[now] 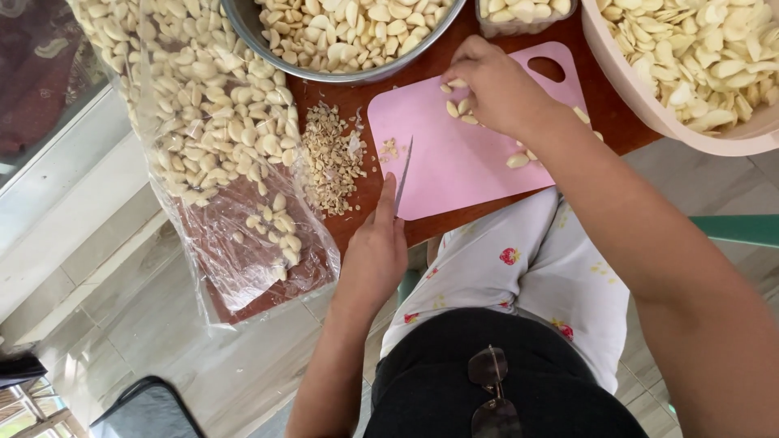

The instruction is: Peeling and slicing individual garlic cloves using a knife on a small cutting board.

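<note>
- Your left hand [375, 253] is closed around the handle of a knife [403, 172], forefinger stretched along its spine; the thin blade stands on edge and points toward 12 o'clock over the left edge of the pink cutting board [462, 154].
- Your right hand [497, 88] rests at the top of that board, fingers curled down onto a small cluster of peeled garlic cloves [461, 107]; whether it pinches one of them you cannot tell from here.
- One loose clove [518, 161] lies on the board at about 5 o'clock from your right hand, near your wrist.
- A few small cut bits [389, 149] sit at the board's left edge, just beside the blade tip.
- At 9 o'clock from the board, a heap of trimmed garlic ends [331, 158] lies on the brown wooden table [357, 101].
- At 12 o'clock, a metal bowl [268, 45] holds peeled cloves.
- At 2 o'clock, a wide pale plastic basin [649, 113] is filled with garlic pieces.
- Between those two, a small clear tub [507, 28] also holds cloves.
- At 9 to 10 o'clock, a large clear plastic bag [219, 219] of garlic cloves sprawls over the table's left end, some cloves spilled toward its mouth.
</note>
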